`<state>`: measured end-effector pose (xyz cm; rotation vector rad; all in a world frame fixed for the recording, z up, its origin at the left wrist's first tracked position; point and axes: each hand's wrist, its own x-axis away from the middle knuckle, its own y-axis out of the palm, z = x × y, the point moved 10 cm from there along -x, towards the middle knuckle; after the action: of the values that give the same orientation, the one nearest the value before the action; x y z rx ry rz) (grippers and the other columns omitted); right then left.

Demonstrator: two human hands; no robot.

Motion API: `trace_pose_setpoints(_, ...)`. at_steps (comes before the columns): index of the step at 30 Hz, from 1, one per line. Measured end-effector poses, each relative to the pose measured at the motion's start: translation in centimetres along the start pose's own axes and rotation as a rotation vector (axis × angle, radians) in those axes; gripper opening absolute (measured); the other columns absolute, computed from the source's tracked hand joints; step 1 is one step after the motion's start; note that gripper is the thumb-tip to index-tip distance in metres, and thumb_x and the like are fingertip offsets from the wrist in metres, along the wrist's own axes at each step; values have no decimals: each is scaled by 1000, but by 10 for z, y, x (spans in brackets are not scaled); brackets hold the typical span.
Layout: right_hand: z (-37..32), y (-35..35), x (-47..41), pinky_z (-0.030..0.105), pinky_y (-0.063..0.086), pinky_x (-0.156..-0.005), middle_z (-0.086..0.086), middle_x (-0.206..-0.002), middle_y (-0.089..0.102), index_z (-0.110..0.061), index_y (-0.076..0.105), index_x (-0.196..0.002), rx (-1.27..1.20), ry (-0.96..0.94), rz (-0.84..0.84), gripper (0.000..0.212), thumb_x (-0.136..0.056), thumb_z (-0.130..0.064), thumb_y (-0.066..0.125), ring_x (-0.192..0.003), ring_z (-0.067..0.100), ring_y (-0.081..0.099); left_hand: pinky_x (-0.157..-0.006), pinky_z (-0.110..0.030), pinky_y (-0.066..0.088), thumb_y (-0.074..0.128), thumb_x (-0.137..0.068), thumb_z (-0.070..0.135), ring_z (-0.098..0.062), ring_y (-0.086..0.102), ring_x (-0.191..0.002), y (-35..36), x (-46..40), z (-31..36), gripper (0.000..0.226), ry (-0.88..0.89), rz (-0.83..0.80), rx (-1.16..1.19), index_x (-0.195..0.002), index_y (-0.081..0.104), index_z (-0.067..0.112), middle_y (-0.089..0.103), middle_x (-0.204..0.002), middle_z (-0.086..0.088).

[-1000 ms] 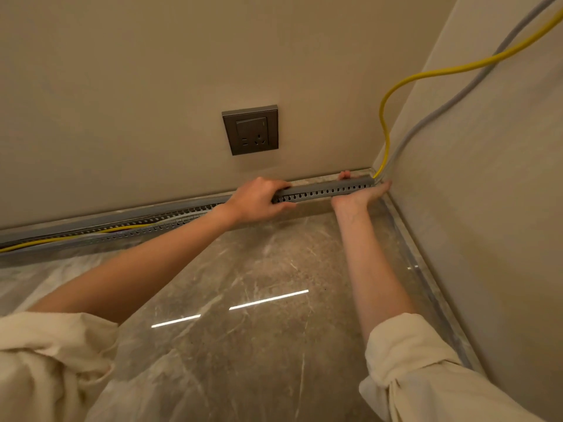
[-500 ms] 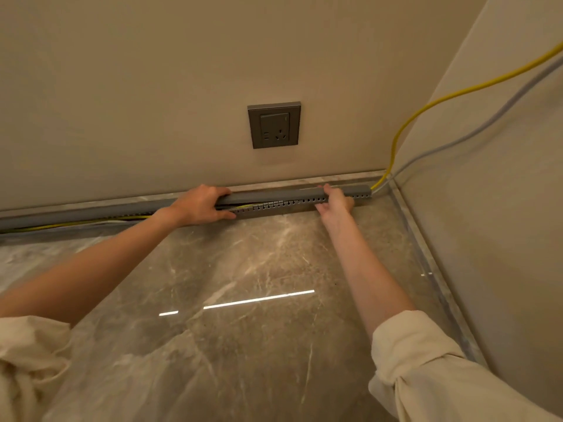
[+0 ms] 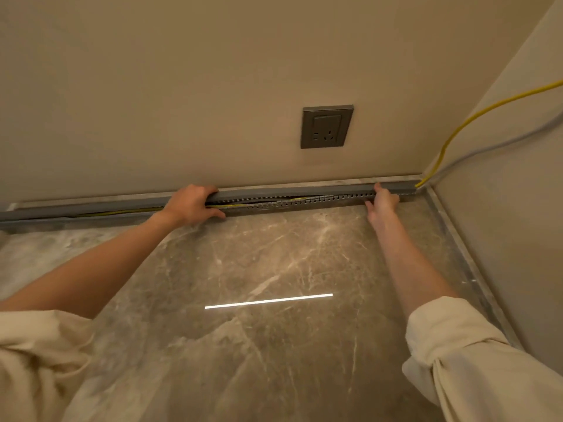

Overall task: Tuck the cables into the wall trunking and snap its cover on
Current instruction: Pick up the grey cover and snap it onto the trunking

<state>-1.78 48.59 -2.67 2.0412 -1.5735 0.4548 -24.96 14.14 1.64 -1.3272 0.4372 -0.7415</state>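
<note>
Left hand [image 3: 190,205] curled round the grey cover [image 3: 289,193], fingers over its top edge, thumb below. Right hand [image 3: 382,201] pinching the same cover nearer the corner. Long axis running sideways along the wall foot, from one hand to the other. Between the fingers, a gap with the yellow cable [image 3: 231,205] showing over the slotted trunking [image 3: 292,204]; probably needs pressing down there next.

Both forearms are bare from wrist to near the elbow. The left sleeve [image 3: 39,360] and the right sleeve [image 3: 475,357] are loose cream fabric, pushed up and bunched in soft, rumpled folds. The right sleeve ends in a thick rolled cuff.
</note>
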Motion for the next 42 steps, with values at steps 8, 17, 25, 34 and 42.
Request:
trace_pose_setpoints(8,23,105,104,35,35,-105,15,-137,35,-12,40,-132,973,-786,-172,59,-78,-5,65,-128,29,34,-68,-38,49,66,-78,48,-35,65,-91,-5,5,14,38,76,145,-135,-91,61,12,71,-97,-15)
trace_pose_setpoints(17,124,204,173,40,31,-105,16,-125,51,-8,44,-132,1627,-1199,-707,47,-86,-7,56,-120,33,44,-76,-39,48,65,-78,45,-31,64,-95,1,15,16,39,147,236,-98,-102,61,15,71,-104,-9)
trace_pose_setpoints(25,122,213,182,42,45,-93,17,-114,59,-4,55,-119,1805,-1215,-598,32,-88,-8,57,-107,34,53,-77,-38,48,69,-78,41,-30,61,-97,-7,32,-42,44,224,122,87,-108,60,11,68,-105,-10)
trace_pose_setpoints(34,134,234,198,39,40,-98,20,-117,56,2,53,-116,2117,-1084,-302,34,-82,4,56,-111,35,53,-80,-40,51,67,-83,33,-31,62,-98,-34,81,-196,38,42,67,88,-112,62,9,68,-108,-14)
trace_pose_setpoints(42,213,306,277,40,36,-99,17,-120,52,-4,41,-126,1913,-1270,-828,53,-80,-14,65,-112,35,50,-81,-39,51,70,-80,33,-30,62,-99,-38,85,-207,38,28,107,117,-110,65,10,70,-107,-11)
